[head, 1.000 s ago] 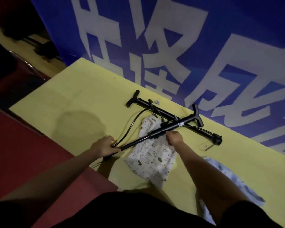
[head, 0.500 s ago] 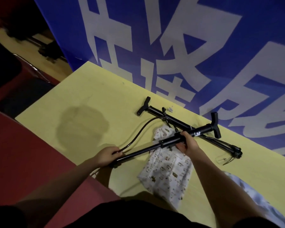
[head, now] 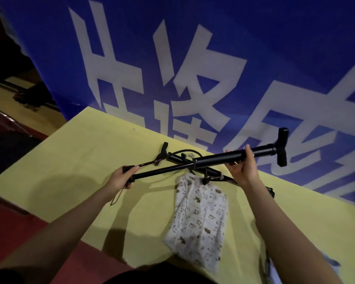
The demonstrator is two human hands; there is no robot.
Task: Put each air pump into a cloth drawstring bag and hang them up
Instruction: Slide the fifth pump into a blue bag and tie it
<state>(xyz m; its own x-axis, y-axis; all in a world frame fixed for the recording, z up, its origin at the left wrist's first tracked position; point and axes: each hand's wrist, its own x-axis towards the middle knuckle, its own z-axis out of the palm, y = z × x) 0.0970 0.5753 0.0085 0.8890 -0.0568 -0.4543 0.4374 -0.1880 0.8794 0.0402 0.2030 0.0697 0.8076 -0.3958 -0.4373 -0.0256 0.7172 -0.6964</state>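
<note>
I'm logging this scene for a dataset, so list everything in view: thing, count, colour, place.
black air pump with T-handle: one, black, held above the table in both hands, T-handle at the right.
second black air pump: one, black, lying on the table behind the held one, hose looped.
white patterned cloth drawstring bag: one, white with small brown prints, flat on the table.
pale blue cloth: one, pale blue, lower right edge, mostly hidden.
yellow table: one, yellow.
blue banner with white characters: one, behind the table.
left hand: grips the pump's thin end.
right hand: grips the barrel.
</note>
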